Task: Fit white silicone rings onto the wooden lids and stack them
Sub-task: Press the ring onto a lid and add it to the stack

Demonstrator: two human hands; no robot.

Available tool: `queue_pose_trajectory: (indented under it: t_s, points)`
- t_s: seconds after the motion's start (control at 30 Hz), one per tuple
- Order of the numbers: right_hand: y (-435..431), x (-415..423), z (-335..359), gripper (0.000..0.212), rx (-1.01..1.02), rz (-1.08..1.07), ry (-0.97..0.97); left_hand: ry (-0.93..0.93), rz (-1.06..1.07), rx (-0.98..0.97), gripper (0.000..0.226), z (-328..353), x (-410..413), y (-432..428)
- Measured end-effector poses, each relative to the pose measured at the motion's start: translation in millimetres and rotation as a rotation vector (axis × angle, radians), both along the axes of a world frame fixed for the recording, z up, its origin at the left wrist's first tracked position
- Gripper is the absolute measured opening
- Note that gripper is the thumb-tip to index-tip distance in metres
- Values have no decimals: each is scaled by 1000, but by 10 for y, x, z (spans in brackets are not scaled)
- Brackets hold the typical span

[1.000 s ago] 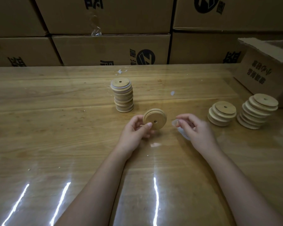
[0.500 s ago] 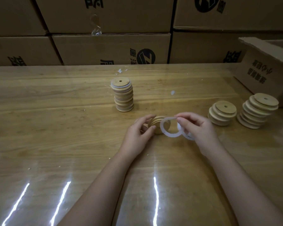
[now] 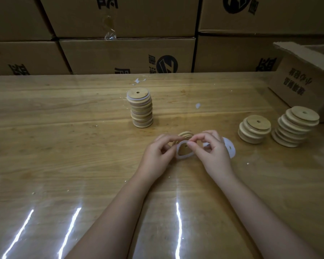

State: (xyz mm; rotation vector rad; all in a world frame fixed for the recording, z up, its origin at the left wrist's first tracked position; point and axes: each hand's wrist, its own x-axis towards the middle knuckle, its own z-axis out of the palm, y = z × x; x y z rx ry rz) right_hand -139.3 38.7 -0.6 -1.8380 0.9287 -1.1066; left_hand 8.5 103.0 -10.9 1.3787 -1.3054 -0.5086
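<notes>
Centre frame, both hands meet just above worktop.
- Left hand: fingers curled, grips wooden lid stood on edge.
- Right hand: thumb and forefinger pinch top rim of white silicone ring, which lies against near face of lid. Lower fingers hold spare rings.
- Ringed stack upright, above hands.
- Two leaning bare-lid stacks at right.
- Open carton far right.
- Cardboard boxes across top.

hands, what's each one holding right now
Left hand: closed round the wooden lid.
Right hand: pinching the white ring at the lid.
</notes>
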Motion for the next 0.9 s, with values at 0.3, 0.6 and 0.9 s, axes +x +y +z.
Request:
queue_pose_trajectory:
  t_s: [0.3, 0.6, 0.9]
  points:
    - [-69, -45, -29, 18, 98, 122, -79, -6, -27, -28, 21, 6, -38, 18]
    - [-63, -64, -21, 13, 31, 128, -18, -117, 149, -44, 9, -65, -12, -12]
    - [-79, -91, -15, 13, -76, 49, 100, -179, 174, -45, 1, -62, -17, 8]
